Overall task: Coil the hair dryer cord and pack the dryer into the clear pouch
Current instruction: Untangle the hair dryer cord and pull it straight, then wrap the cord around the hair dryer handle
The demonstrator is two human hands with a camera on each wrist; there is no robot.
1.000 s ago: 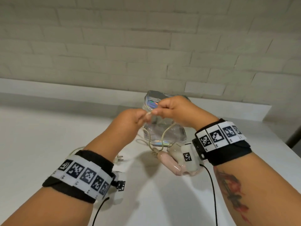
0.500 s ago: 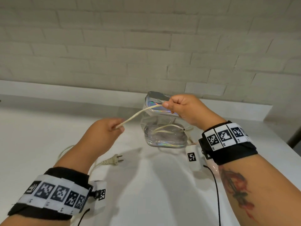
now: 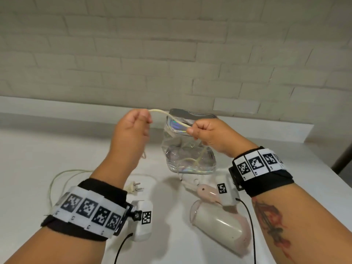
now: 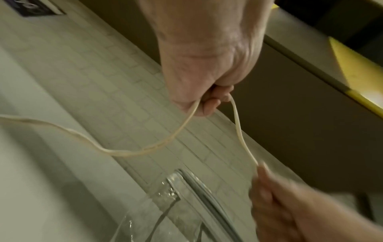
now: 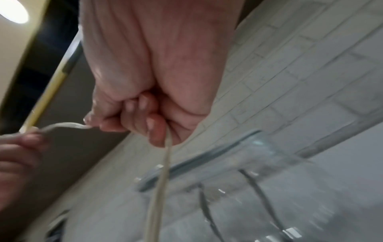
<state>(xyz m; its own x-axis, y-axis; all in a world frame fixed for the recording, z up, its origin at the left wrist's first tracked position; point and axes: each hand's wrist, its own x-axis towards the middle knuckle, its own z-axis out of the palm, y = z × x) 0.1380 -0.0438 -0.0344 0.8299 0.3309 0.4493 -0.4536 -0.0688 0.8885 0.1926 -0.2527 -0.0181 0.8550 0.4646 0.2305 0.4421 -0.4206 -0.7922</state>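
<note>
Both hands raised mid-frame, each grip pinched on the cord (image 3: 171, 119): left hand (image 3: 133, 126), right hand (image 3: 207, 134). Short span sags between them. Dryer (image 3: 219, 225) lies on counter (image 3: 38, 149), lower right. Pouch (image 3: 190, 159) stands behind it. Plug (image 3: 132, 187) lower centre.

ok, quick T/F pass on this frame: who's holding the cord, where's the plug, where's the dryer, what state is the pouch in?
1. Both hands pinch the cream cord. True: the left hand and the right hand each hold it, a short span between them.
2. The plug is inside the clear pouch. False: it lies on the white counter, near the left wrist.
3. The pink hair dryer lies on the counter. True.
4. The clear pouch lies flat. False: it stands upright behind the hands.
5. The right hand grips the dryer's handle. False: it holds only the cord.
</note>
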